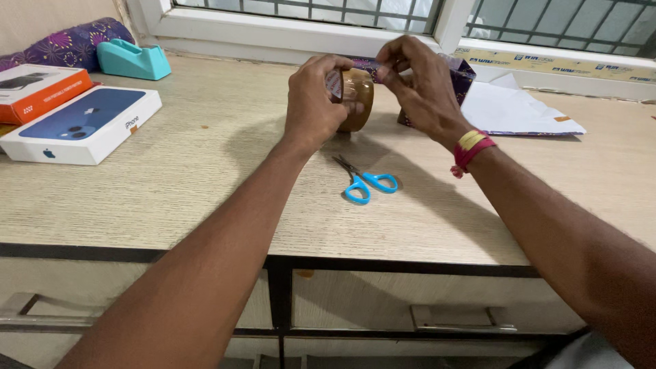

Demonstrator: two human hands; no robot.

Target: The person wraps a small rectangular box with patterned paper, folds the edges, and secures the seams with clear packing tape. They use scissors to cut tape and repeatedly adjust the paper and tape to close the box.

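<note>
My left hand [316, 99] grips a roll of brown packing tape [358, 100], held upright a little above the wooden desk [205, 171]. My right hand [422, 85] is beside the roll, with thumb and fingers pinched at the tape's free end near its top. Behind my right hand stands a box wrapped in purple patterned paper [465, 74], mostly hidden. Small scissors with blue handles [364, 181] lie shut on the desk, just in front of both hands.
A white phone box [85, 124] and an orange-and-white box [37, 89] lie at the left. A teal tape dispenser [133, 60] and a purple roll [68, 44] sit behind them. White paper [519, 109] lies right. Drawers [451, 318] run below the desk edge.
</note>
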